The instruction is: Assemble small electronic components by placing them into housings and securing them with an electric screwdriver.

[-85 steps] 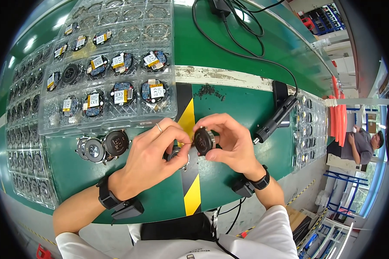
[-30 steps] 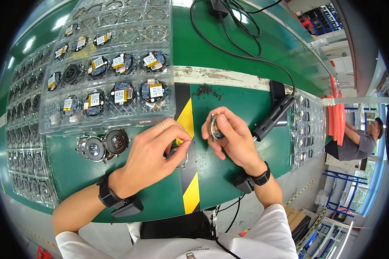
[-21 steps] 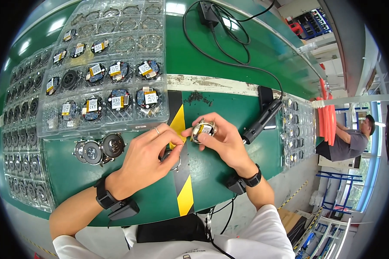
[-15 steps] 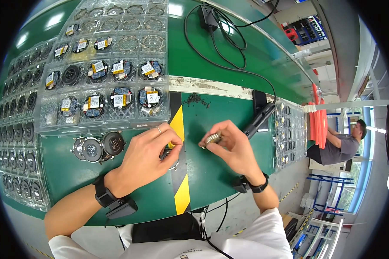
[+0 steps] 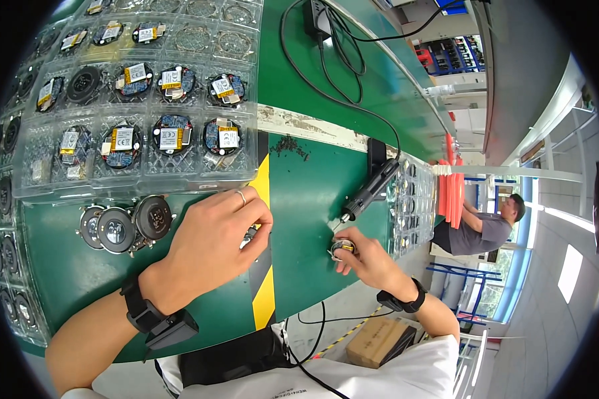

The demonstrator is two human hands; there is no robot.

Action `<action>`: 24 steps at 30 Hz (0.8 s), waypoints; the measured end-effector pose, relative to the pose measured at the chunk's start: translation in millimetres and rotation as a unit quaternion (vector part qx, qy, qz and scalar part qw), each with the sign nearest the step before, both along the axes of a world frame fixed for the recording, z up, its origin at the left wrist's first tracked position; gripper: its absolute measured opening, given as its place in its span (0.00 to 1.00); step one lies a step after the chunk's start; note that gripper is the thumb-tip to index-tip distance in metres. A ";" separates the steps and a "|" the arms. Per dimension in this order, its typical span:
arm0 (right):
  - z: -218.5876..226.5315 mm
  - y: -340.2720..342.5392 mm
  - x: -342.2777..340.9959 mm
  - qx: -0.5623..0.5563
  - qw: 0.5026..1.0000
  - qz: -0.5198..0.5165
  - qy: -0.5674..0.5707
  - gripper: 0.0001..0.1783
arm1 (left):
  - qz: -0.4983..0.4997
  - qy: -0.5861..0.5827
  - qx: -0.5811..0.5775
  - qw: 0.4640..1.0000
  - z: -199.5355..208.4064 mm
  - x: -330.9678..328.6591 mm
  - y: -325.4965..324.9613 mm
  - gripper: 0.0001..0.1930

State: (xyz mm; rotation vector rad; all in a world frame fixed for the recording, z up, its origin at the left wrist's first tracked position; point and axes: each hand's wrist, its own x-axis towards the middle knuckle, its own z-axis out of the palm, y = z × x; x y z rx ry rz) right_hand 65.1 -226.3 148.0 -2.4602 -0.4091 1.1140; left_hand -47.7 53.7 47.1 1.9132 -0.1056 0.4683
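Note:
My left hand (image 5: 209, 243), with a ring on one finger, is curled palm down over the yellow-and-black tape strip. Its thumb and fingers close on a small round watch part (image 5: 248, 237), mostly hidden, with a bit of shiny metal showing. Further right, my right hand (image 5: 373, 263) pinches a round watch module (image 5: 342, 249) with a metal rim and a yellow patch, just below the tip of a black electric screwdriver (image 5: 371, 189). Left of my left hand lie three dark round watch backs (image 5: 116, 229), overlapping on the green table.
A clear stacked tray (image 5: 199, 174) of circuit-board watch modules stands at the back left, with more trays beyond. A pile of tiny dark screws (image 5: 289, 147) lies behind the hands. Another parts tray (image 5: 406, 213) sits at the right edge. A black cable (image 5: 333, 93) loops behind; a person (image 5: 479, 226) stands far right.
My right hand has moved nearer the table's front edge, below the screwdriver tip, turning the watch module so its yellow patch shows. My left hand keeps its grip. The whole view has shifted.

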 end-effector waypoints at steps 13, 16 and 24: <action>-9.5 0.6 29.7 -0.129 0.981 -0.038 0.141 0.10 | -0.007 0.019 0.004 1.000 -3.1 1.5 1.0 0.07; -6.4 4.2 27.7 -0.128 0.980 -0.063 0.137 0.11 | -0.022 0.026 0.000 0.999 1.1 5.0 3.4 0.07; -4.1 21.6 30.4 -0.179 0.975 -0.050 0.119 0.11 | -0.025 0.028 0.008 0.999 -1.4 5.6 4.5 0.07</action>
